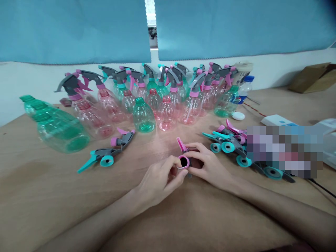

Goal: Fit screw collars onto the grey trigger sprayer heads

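Both my hands are on one grey and pink spray trigger head (184,161), held above the table with its round collar facing me. My left hand (160,178) pinches the pink collar between thumb and fingers. The fingers of my right hand (207,162) are closed round the grey body, and the pink lever sticks up beside them. To the left lie two loose trigger heads, a teal one (105,157) and a pink one (123,140). A pile of more trigger heads (228,145) lies to the right of my right hand.
Behind my hands stand several open bottles, among them a green bottle (144,117) and a pink bottle (166,115). Bottles with trigger heads fitted (193,101) fill the back. At right are a white disc (238,116), a power strip (278,120) and a cardboard box (312,78).
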Available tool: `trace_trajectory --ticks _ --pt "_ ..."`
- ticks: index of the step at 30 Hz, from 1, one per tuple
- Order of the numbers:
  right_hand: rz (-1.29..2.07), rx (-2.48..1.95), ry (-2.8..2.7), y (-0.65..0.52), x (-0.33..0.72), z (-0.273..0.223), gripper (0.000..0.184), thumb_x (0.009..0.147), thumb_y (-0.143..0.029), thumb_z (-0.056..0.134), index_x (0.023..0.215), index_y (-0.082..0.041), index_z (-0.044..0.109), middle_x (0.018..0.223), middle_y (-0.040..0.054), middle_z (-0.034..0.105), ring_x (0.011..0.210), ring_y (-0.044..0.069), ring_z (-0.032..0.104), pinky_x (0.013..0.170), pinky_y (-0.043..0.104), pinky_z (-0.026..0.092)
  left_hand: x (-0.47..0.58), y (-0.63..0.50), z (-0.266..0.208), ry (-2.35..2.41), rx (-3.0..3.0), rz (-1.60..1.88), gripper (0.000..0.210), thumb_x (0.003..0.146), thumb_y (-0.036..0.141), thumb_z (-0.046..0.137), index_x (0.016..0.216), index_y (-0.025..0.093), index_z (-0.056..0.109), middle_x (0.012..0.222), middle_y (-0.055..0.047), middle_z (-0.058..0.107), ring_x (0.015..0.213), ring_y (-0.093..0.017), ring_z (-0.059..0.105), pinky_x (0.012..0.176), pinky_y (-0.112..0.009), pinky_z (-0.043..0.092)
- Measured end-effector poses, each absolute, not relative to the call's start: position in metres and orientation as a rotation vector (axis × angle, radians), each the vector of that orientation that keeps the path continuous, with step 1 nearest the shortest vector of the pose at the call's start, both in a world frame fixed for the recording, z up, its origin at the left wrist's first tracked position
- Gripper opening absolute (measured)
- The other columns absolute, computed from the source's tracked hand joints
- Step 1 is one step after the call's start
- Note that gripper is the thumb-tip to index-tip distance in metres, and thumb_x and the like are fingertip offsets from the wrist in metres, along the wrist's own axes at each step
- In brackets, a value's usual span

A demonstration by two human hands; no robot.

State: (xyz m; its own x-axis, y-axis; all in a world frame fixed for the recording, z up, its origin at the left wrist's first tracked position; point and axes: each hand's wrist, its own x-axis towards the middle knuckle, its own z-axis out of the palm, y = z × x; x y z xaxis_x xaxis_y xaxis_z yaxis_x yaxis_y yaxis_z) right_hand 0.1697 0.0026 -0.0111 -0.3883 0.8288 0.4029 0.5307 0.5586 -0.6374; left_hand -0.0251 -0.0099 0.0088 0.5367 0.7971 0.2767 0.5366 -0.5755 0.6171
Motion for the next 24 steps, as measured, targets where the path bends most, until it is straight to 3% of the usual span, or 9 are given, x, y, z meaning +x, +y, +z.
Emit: trace_trajectory --ticks 4,9,12,15,24 --pt "0.538 -1.08 -2.092 0.0033 0.1698 -0.0117 0.017 0.08 -0.027 0.065 0.096 -0.023 0.067 0.116 0.0079 0.054 0.112 0.023 0.052 0.093 0.04 0.047 -0.0245 -0.0092 0.0093 1.156 2.257 0.798 0.016 0.091 0.029 0.047 0.082 0.018 0.053 0.066 0.004 0.058 0.05 -0.008 0.049 0.048 -0.02 0.039" --pt "0.532 -1.095 -2.081 0.0038 0.1697 -0.0127 0.02 0.078 -0.027 0.067 0.098 -0.024 0.066 0.116 0.0073 0.054 0.113 0.023 0.051 0.094 0.04 0.046 -0.0231 -0.0086 0.0088 1.179 2.187 0.873 0.006 0.087 0.021 0.052 0.081 0.018 0.051 0.067 0.004 0.058 0.053 -0.008 0.052 0.048 -0.019 0.04" --pt "0.537 -1.096 -2.087 0.0036 0.1696 -0.0121 0.019 0.079 -0.028 0.067 0.097 -0.023 0.067 0.116 0.0075 0.054 0.113 0.023 0.051 0.095 0.039 0.045 -0.0226 -0.008 0.0097 1.179 2.137 0.944 0.002 0.086 0.017 0.051 0.086 0.018 0.049 0.07 0.005 0.058 0.052 -0.007 0.052 0.046 -0.017 0.039" --pt "0.543 -1.102 -2.085 0.0033 0.1698 -0.0114 0.019 0.079 -0.029 0.067 0.097 -0.024 0.067 0.116 0.0073 0.054 0.113 0.023 0.051 0.095 0.039 0.045 -0.0222 -0.0069 0.0119 1.178 2.11 0.974 0.011 0.086 0.015 0.05 0.097 0.018 0.051 0.078 0.003 0.063 0.054 -0.007 0.053 0.046 -0.017 0.041" --pt "0.55 -1.099 -2.09 0.0037 0.1702 -0.0119 0.022 0.079 -0.028 0.067 0.099 -0.022 0.066 0.116 0.008 0.053 0.113 0.023 0.051 0.095 0.038 0.044 -0.0237 -0.0068 0.0156 1.186 2.184 0.95 0.012 0.091 0.022 0.049 0.09 0.019 0.06 0.08 0.002 0.064 0.061 -0.009 0.053 0.056 -0.02 0.044"
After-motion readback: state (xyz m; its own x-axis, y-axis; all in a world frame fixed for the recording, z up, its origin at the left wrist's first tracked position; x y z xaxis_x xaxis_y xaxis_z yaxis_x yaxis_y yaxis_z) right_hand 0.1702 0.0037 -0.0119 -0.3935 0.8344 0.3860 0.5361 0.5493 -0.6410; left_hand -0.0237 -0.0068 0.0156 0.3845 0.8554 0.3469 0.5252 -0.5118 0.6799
